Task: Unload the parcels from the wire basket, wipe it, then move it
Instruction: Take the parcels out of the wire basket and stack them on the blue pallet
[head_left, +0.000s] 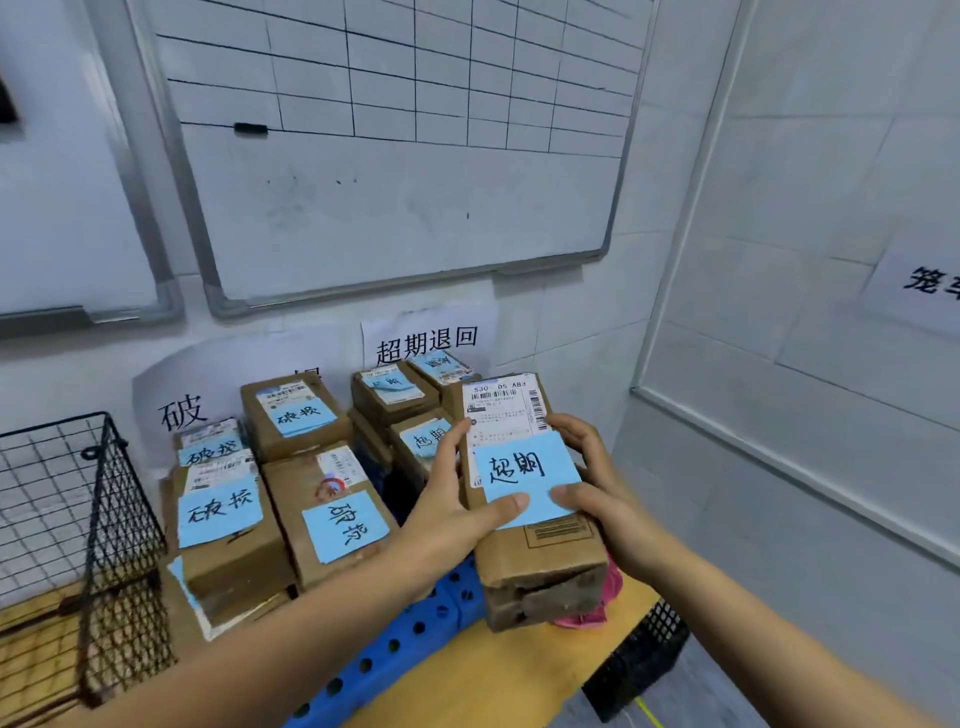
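A brown cardboard parcel (540, 561) with a shipping label and a blue handwritten note is held above the right end of the wooden table (498, 670). My left hand (457, 499) grips its left side with the thumb on the blue note. My right hand (587, 467) grips its right side, thumb also on the note. The black wire basket (111, 525) stands at the left edge of the table and looks empty. Several more parcels with blue notes (228, 525) are stacked against the wall.
A pink cloth (597, 608) peeks out under the held parcel. A blue perforated crate (395, 644) lies on the table below my arms. A black plastic crate (644, 660) sits under the table's right end. Whiteboards (405, 156) and paper signs hang on the wall.
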